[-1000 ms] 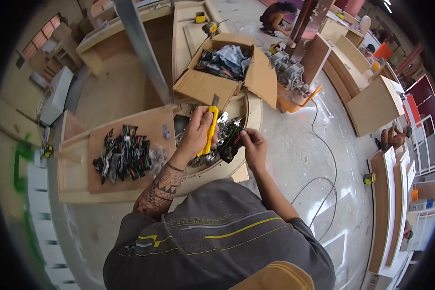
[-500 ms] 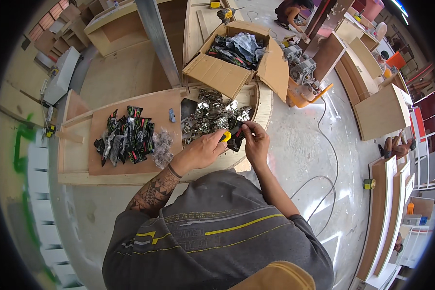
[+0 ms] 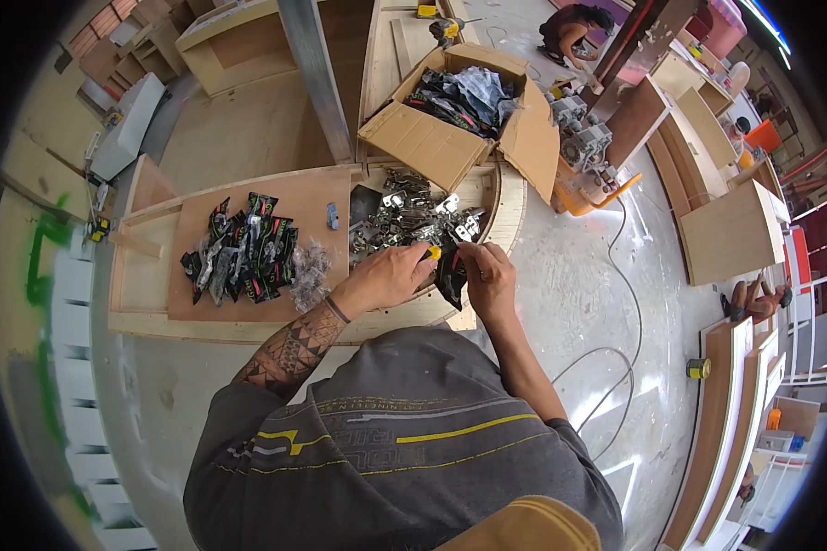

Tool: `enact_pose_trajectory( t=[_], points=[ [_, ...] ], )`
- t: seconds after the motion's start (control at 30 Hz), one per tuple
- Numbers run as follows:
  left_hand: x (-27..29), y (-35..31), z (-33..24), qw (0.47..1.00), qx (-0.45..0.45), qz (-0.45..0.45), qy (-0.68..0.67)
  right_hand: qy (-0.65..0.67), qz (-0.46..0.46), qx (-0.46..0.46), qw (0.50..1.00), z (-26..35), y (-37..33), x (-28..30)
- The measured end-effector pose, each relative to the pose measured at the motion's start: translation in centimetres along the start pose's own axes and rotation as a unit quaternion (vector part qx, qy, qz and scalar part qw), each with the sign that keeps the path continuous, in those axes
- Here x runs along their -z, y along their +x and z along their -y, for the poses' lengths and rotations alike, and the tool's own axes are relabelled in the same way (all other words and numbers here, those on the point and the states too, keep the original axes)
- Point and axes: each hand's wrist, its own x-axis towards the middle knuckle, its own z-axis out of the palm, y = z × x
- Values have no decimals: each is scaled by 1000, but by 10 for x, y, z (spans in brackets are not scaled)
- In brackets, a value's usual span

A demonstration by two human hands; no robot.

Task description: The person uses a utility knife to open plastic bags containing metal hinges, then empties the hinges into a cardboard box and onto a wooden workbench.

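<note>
My left hand (image 3: 388, 277) is closed around a small yellow tool (image 3: 433, 253), perhaps a cutter; most of it is hidden by the fingers. Beside it, my right hand (image 3: 492, 283) pinches the upper edge of a black plastic packet (image 3: 449, 279), which hangs at the near edge of the bench. Just beyond both hands lies a heap of loose metal cabinet hinges (image 3: 415, 213) in a wooden recess. Further left, several black packets (image 3: 248, 248) lie piled on a brown board (image 3: 191, 213), next to a clump of crumpled clear plastic (image 3: 311, 274).
An open cardboard box (image 3: 432, 131) full of packets stands behind the hinges. A metal post (image 3: 314, 78) rises at its left, and a yellow drill (image 3: 446, 32) lies behind it. A cable (image 3: 636, 312) curves across the floor at right. Another person (image 3: 568, 37) crouches far off.
The black packet has come nearer to me and hangs more upright between my hands. My right hand has turned slightly, and the whole view has shifted a little.
</note>
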Motion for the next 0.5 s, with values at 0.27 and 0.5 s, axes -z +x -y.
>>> enact_pose_trajectory(
  t=[0.27,0.5],
  points=[
    [-6,14,19,999,15,-3,45,16,-11,24,1000,-10,-1,-7],
    [-1,22,36,997,4,-24,79,16,-25,-18,999,-5,8,-14]
  ],
)
